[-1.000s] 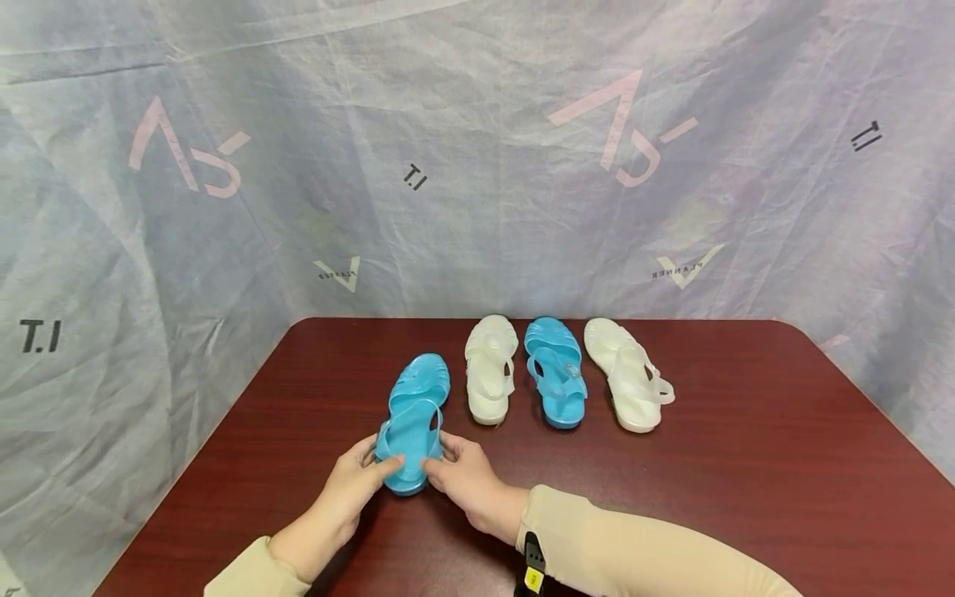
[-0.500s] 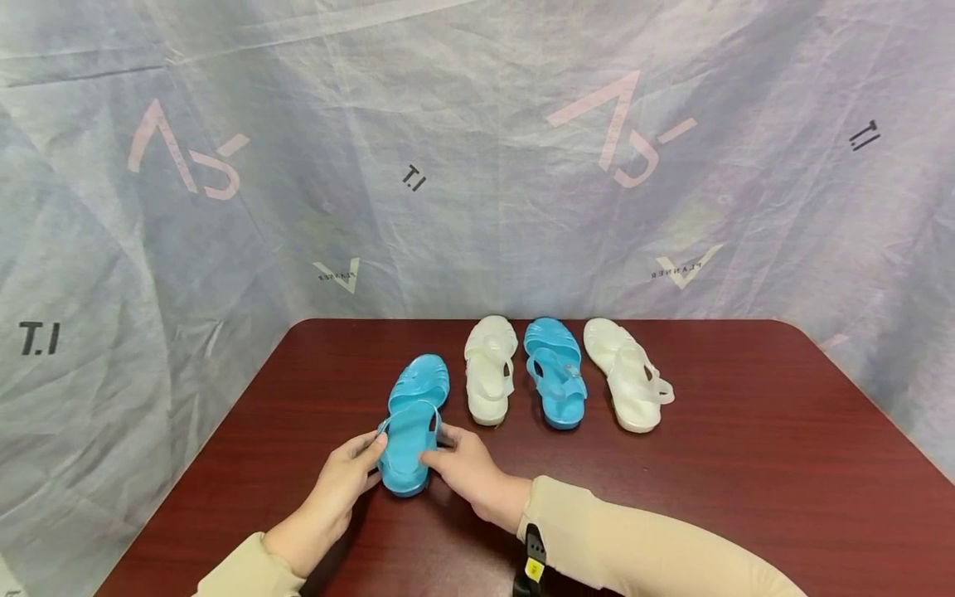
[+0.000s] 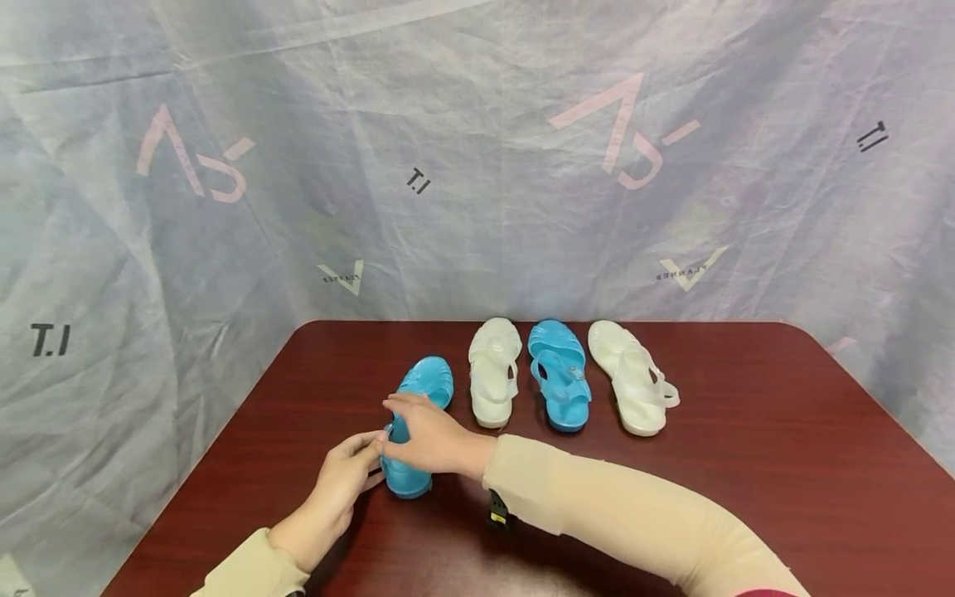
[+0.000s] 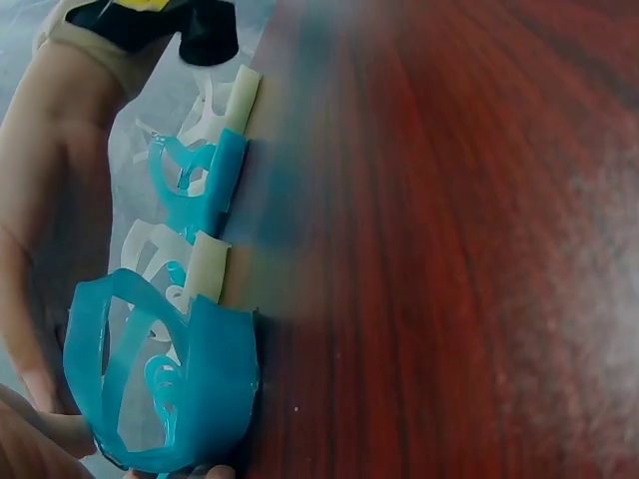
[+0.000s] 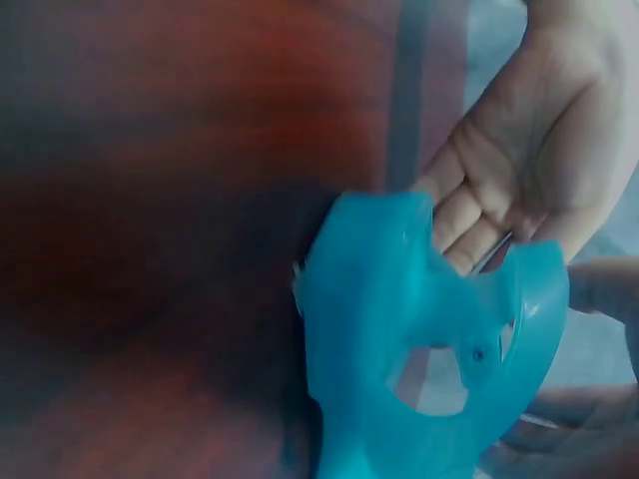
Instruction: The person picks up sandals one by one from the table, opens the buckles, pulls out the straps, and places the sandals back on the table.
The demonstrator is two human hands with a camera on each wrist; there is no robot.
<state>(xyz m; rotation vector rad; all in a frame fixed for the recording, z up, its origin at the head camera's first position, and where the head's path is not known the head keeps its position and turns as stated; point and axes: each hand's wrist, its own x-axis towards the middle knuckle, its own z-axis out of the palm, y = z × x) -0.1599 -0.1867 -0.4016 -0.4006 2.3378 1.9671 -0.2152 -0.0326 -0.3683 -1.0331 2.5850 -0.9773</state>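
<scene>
Fingers and thumb of the left hand (image 3: 343, 481) are closed on the left side of a glossy blue plastic sandal (image 3: 410, 479), at its ankle strap, a hold that probably keeps the shoe steady. Over its middle reaches the right hand (image 3: 436, 435), thumb and forefinger spread apart, the thumb close to the left one; whether it touches the strap, I cannot tell. The sandal rests sole-down on the dark red wood-grain table (image 3: 746, 473), toe pointing away, which likely leaves the heel end and strap handiest. Just beyond, to the right, an off-white plastic sandal (image 3: 491, 385), a second blue sandal (image 3: 561, 381) and another off-white one (image 3: 634, 385) stand apart in a row, presumably spaced for easy reach.
</scene>
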